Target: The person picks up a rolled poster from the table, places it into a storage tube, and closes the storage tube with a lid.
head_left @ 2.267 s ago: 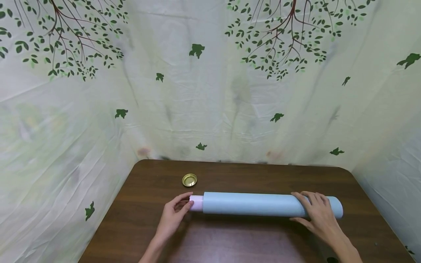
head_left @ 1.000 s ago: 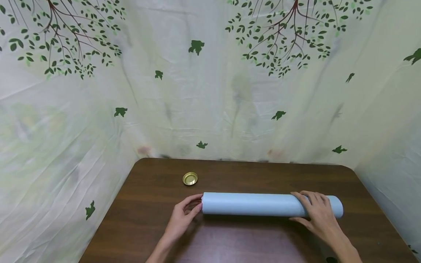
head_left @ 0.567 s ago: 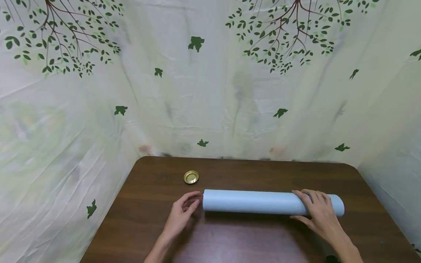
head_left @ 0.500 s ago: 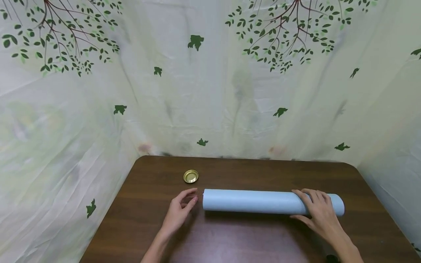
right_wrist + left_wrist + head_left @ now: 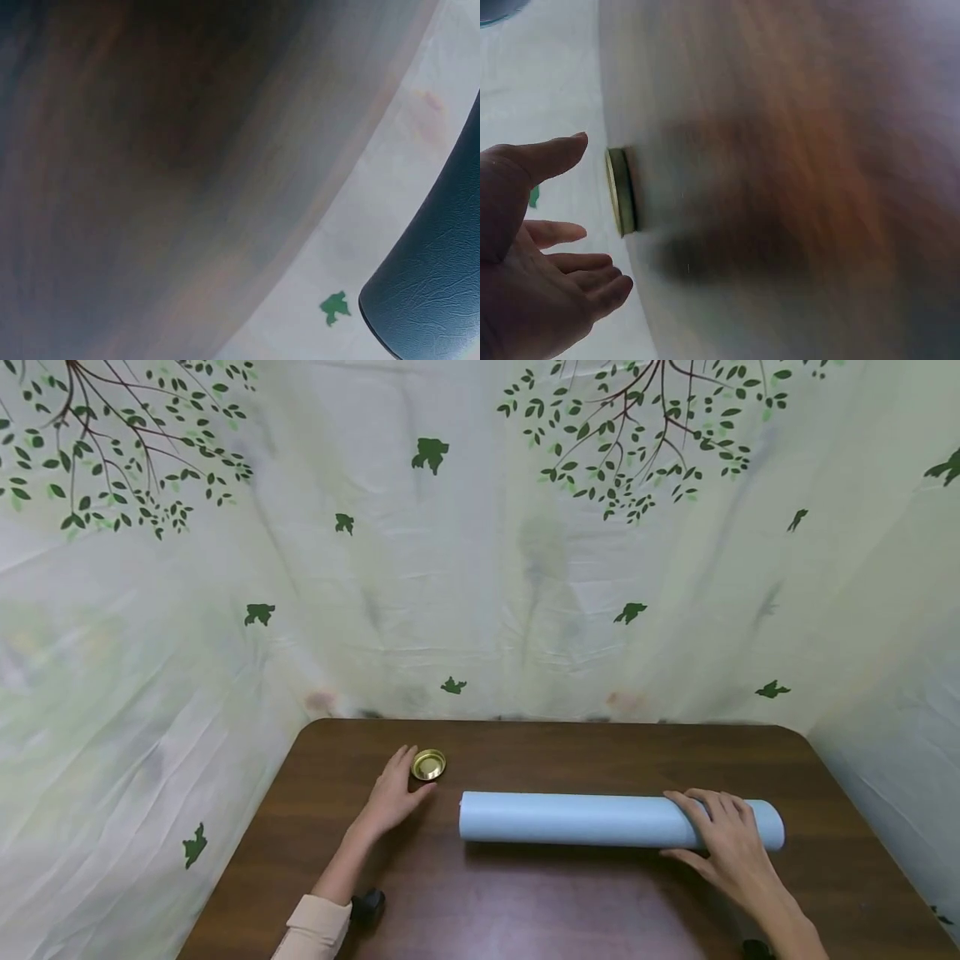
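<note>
A long pale blue tube (image 5: 562, 818) with a wrinkled, leather-like surface lies crosswise over the table in the head view. My right hand (image 5: 723, 839) grips it near its right end, thumb on the near side and fingers over the top. A shallow round gold lid (image 5: 428, 765) rests on the table beyond the tube's left end. Beside the lid is my left hand (image 5: 392, 795), its fingers and thumb spread and nothing held. In the left wrist view the lid (image 5: 621, 191) sits just past the extended fingers. The right wrist view has the tube (image 5: 435, 277) but not the hand.
The brown wooden table (image 5: 570, 902) has rounded far corners. Behind it and at both sides hangs a pale cloth backdrop (image 5: 480, 568) printed with leaves and birds. A black device (image 5: 367, 906) is at my left wrist.
A lavender inner piece has gone into the tube's left end, pushed by my left hand. That hand then let go and moved away to the gold lid. My right hand kept its grip.
</note>
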Demonstrator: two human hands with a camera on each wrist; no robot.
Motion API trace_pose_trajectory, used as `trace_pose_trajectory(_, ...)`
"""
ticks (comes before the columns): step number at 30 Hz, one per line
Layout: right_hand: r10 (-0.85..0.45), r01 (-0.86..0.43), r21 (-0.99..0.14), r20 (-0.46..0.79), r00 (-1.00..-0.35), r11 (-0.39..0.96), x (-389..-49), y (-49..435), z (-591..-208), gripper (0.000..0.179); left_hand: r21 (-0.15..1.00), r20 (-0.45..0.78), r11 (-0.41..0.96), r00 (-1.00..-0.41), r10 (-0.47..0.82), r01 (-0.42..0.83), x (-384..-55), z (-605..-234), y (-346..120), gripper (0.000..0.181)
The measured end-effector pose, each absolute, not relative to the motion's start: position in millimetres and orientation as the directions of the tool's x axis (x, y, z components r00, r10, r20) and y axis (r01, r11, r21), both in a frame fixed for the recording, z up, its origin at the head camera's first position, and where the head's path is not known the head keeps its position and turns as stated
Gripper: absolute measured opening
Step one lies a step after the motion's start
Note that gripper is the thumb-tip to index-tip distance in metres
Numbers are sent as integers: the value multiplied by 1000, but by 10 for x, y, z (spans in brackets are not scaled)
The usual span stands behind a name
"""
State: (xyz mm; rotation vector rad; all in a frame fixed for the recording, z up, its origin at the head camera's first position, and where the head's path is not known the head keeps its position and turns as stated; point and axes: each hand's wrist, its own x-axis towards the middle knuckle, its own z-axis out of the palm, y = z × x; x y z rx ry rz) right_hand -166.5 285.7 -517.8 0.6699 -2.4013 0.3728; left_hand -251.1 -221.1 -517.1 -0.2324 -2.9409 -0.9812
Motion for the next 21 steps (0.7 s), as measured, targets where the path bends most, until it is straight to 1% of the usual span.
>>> trace_pose_trajectory(4,-377,-548,-96,627,-682,831,-1666,2856,-5168,87,563,24,816,-989,146,134,-2624,-5226,-2097,79)
trace_pose_trajectory(8,-380,-552,-94,630,-678,828,-1665,2842,-5162,87,506,16,854,-991,130,120,-2681,-5237,-1947,73)
trace_pose_trajectory(11,-377,-555,-105,630,-679,825,-1661,2831,-5154,86,436,55,891,-991,118,130,-2683,-5252,-1849,61)
trace_pose_trajectory(15,-367,-550,-113,632,-682,827,-1654,2831,-5138,86,383,138,908,-982,128,173,-2642,-5276,-1760,51)
trace_pose_trajectory(18,-359,-540,-110,635,-684,835,-1643,2849,-5130,86,391,181,897,-972,147,208,-2597,-5270,-1729,52)
trace_pose_trajectory(21,-350,-526,-103,638,-686,844,-1611,2892,-5133,87,475,191,850,-970,153,228,-2533,-5264,-1727,56)
